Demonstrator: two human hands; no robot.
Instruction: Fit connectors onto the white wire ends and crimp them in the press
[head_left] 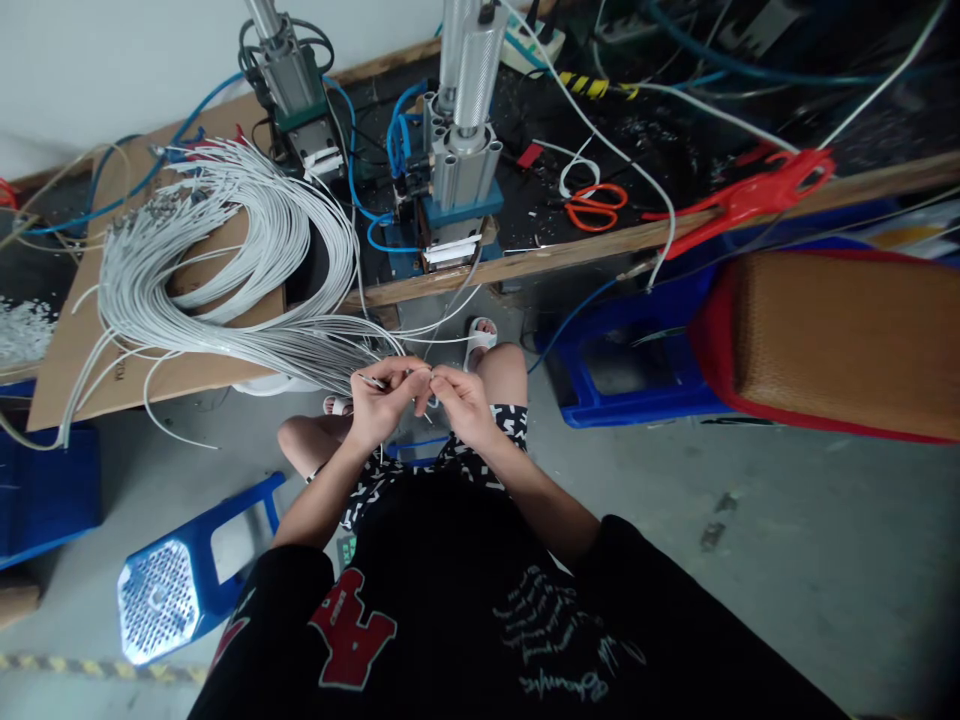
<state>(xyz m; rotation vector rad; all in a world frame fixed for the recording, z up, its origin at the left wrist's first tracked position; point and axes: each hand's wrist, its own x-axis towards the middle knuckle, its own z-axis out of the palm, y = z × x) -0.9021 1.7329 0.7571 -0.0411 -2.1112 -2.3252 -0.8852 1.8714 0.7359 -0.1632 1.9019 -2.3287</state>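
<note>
My left hand (pixel 388 400) is closed around the end of a thin white cable above my lap. Close beside it, my right hand (pixel 460 402) pinches at the same spot with thumb and finger; the small piece between the fingertips is too small to make out. A large looped bundle of white cables (pixel 300 345) lies to the left on the bench, its near ends reaching toward my left hand. Beyond my hands stands a pneumatic press (pixel 465 185) with a white strip on its front.
A second press (pixel 292 95) stands farther back left. Orange-handled scissors (pixel 596 207) and a red plastic clamp-like tool (pixel 757 195) lie along the wooden bench edge (pixel 555 262). A blue stool (pixel 195 570) is at lower left; a brown-topped seat (pixel 847 340) is at right.
</note>
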